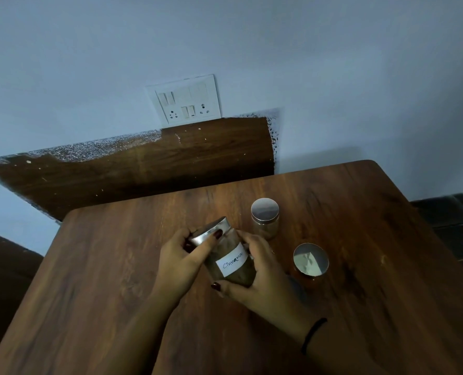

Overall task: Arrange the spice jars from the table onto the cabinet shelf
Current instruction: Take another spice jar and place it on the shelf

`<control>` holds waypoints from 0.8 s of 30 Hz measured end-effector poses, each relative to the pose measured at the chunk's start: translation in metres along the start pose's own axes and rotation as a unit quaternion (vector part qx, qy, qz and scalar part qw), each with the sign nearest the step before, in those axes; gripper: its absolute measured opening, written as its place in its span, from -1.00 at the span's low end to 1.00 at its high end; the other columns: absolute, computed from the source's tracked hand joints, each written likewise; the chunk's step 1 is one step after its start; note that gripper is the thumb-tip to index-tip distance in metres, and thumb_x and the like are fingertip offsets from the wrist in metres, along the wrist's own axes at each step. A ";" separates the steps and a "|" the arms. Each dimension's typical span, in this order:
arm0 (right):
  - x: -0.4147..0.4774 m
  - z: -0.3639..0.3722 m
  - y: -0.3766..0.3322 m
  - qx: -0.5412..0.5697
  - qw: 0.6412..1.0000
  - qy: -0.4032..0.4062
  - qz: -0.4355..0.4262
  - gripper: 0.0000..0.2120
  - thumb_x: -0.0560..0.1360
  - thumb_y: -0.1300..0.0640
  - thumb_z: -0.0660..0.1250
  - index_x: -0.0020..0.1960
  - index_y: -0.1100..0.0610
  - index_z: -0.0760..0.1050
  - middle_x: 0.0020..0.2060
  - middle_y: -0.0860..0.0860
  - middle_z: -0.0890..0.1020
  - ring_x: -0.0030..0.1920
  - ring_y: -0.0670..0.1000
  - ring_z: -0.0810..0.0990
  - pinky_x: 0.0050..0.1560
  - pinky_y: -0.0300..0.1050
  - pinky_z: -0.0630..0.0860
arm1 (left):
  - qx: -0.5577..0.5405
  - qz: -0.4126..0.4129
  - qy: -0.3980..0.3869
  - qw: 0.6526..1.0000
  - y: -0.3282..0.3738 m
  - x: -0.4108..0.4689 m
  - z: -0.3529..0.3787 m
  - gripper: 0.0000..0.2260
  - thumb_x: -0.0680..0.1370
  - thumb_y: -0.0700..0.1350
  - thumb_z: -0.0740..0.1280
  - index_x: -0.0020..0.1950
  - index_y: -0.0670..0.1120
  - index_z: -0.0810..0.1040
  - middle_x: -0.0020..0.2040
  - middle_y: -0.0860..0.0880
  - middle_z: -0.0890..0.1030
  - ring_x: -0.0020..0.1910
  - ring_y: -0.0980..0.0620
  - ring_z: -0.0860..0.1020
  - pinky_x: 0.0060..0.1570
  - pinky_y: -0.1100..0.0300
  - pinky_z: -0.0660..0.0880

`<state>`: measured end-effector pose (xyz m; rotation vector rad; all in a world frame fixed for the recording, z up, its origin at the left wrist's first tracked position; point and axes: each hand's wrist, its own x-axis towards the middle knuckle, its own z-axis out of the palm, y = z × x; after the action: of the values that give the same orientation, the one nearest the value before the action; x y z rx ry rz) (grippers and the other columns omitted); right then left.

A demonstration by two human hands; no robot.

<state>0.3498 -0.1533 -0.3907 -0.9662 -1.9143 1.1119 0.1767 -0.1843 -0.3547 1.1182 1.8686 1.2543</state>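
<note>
Head view, pick-up stage: cinnamon jar [231,259] held tilted over the table [360,280], metal lid [207,230] pointing up and to the left, handwritten label facing the camera. Lid end gripped by the left hand [180,257], fingers curled round the rim. Glass body wrapped from the right side by the right hand [264,278], thumb lying across the base end. Lifted clear of the table or resting on one edge: cannot tell, base hidden behind the right hand.

To the right, two further spice jars upright on the table, both capped with shiny lids: rear jar [265,220] just beside the knuckles of the right hand, near jar [310,259] a little apart. On the right wrist, a black band [313,334]. Behind the table, a switch panel [187,102] and a wooden wall board [143,171]. No cabinet shelf in view.

Judged step: one of three visible jars in hand, probably under a check of label or lid tightness before carrying. Progress uncertain with the shelf unseen; three jars at the table suggest an early stage.

Next move, as judged: calls for righting the jar, a firm hold on the body, release of the lid hand, a turn toward the cabinet, and an upright set-down on the shelf. Possible risk: a loose lid on a tilted carry, with spilled powder.
</note>
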 end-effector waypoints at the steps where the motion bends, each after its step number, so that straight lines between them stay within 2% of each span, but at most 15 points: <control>1: -0.001 0.001 0.001 0.005 1.000 0.006 0.004 -0.25 0.29 -0.27 0.49 0.38 -0.11 0.30 0.23 -0.29 0.40 0.26 -0.14 0.44 0.18 -0.10 0.54 | 0.006 0.002 0.000 1.000 0.001 0.000 0.001 -0.51 0.29 0.32 0.40 -0.03 -0.04 0.64 -0.15 0.00 0.69 -0.16 0.04 0.68 -0.19 0.08 0.65; 5: -0.002 0.002 0.005 0.036 0.999 0.036 0.008 -0.28 0.28 -0.19 0.52 0.36 -0.07 0.34 0.21 -0.21 0.46 0.24 -0.09 0.49 0.11 -0.05 0.57 | 0.005 0.015 -0.014 1.000 0.007 -0.003 0.002 -0.48 0.34 0.34 0.37 -0.01 -0.08 0.63 -0.14 -0.04 0.69 -0.16 0.02 0.68 -0.24 0.16 0.62; 8: 0.000 -0.003 0.002 0.109 0.992 0.054 0.036 -0.29 0.26 -0.15 0.52 0.35 -0.09 0.36 0.21 -0.11 0.52 0.19 -0.08 0.54 0.07 -0.04 0.61 | -0.059 -0.004 -0.035 0.998 0.013 -0.006 0.000 -0.48 0.58 0.30 0.18 0.08 -0.14 0.62 -0.01 -0.10 0.69 -0.05 0.00 0.68 -0.13 0.15 0.63; 11: 0.007 -0.006 -0.004 0.194 0.979 0.044 0.044 -0.35 0.29 -0.15 0.51 0.32 -0.13 0.38 0.20 -0.08 0.57 0.18 -0.03 0.59 0.08 0.01 0.63 | -0.092 -0.031 -0.051 0.994 0.014 -0.009 -0.001 -0.47 0.64 0.21 -0.04 0.18 -0.04 0.62 0.08 -0.02 0.70 0.07 0.05 0.66 0.05 0.11 0.57; 15: 0.016 -0.008 -0.011 0.282 0.957 0.016 0.062 -0.46 0.32 -0.26 0.48 0.23 -0.13 0.47 0.15 0.01 0.61 0.16 0.06 0.62 0.11 0.18 0.61 | -0.139 -0.085 -0.091 0.983 0.014 -0.015 0.004 -0.50 0.58 0.30 -0.06 0.17 0.17 0.60 0.12 0.08 0.70 0.16 0.08 0.64 0.12 0.12 0.51; 17: 0.020 -0.007 -0.017 0.278 0.959 0.019 0.052 -0.54 0.36 -0.27 0.43 0.19 -0.12 0.49 0.11 0.03 0.59 0.14 0.07 0.61 0.10 0.14 0.61 | -0.169 -0.105 -0.117 0.973 0.015 -0.016 0.007 -0.50 0.56 0.34 -0.05 0.22 0.19 0.57 0.17 0.07 0.69 0.21 0.07 0.63 0.21 0.06 0.49; 19: 0.023 -0.004 -0.022 0.274 0.961 0.028 0.042 -0.57 0.40 -0.30 0.38 0.16 -0.10 0.49 0.07 0.05 0.55 0.09 0.05 0.60 0.05 0.00 0.61 | -0.201 -0.107 -0.134 0.964 0.018 -0.017 0.008 -0.45 0.53 0.33 -0.05 0.30 0.12 0.51 0.20 0.02 0.67 0.22 0.03 0.62 0.23 0.03 0.50; 21: 0.024 -0.001 -0.025 0.277 0.959 0.029 0.044 -0.52 0.39 -0.36 0.37 0.16 -0.08 0.49 0.04 0.06 0.53 0.04 0.02 0.59 0.03 -0.05 0.58 | -0.232 -0.112 -0.149 0.955 0.021 -0.015 0.010 -0.39 0.52 0.33 -0.07 0.37 0.05 0.46 0.24 -0.04 0.66 0.24 0.00 0.61 0.25 -0.02 0.52; 24: 0.026 -0.002 -0.026 0.306 0.951 0.026 0.046 -0.34 0.40 -0.33 0.38 0.32 0.07 0.43 0.03 -0.03 0.58 0.08 -0.07 0.60 0.06 -0.13 0.57 | -0.285 -0.129 -0.157 0.937 0.022 -0.012 0.010 -0.32 0.53 0.35 -0.08 0.46 -0.02 0.40 0.31 -0.12 0.61 0.31 -0.08 0.57 0.28 -0.07 0.52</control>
<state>0.3329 -0.1391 -0.3605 -0.7219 -1.3491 1.5864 0.1968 -0.1865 -0.3372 0.6802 1.2448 1.2615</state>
